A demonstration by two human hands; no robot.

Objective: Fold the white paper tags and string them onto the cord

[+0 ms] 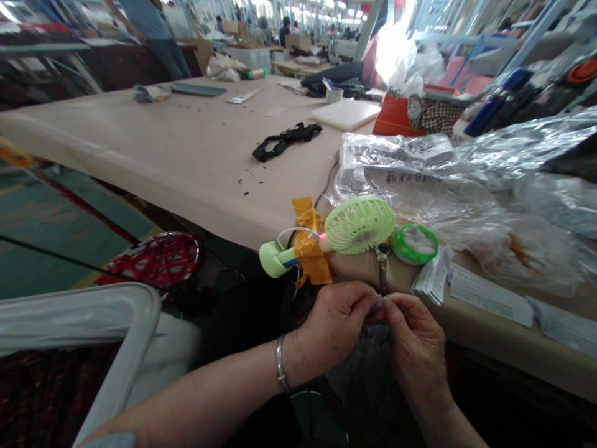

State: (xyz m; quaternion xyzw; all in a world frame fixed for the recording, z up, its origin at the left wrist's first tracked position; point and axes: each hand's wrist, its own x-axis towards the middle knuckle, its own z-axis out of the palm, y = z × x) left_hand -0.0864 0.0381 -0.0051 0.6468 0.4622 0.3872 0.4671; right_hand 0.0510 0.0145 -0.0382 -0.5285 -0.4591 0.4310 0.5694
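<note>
Because the sheer dark material [370,361] hangs limp at six o'clock from the fingertips, just off the near edge of the bench [205,149], it looks light, soft and easily snagged, perhaps slightly slippery. The left hand [326,320] presses thumb to forefinger, apparently at its upper edge, and the right hand [415,336] pinches just beside it at three o'clock; the bit between the tips is too small to tell. That top edge is likely the best hold, pinched close on either side, since the loose body should give little stiffness. A thin metal rod [382,270] at twelve o'clock could catch a fold; a green fan [359,224] sits at eleven.
</note>
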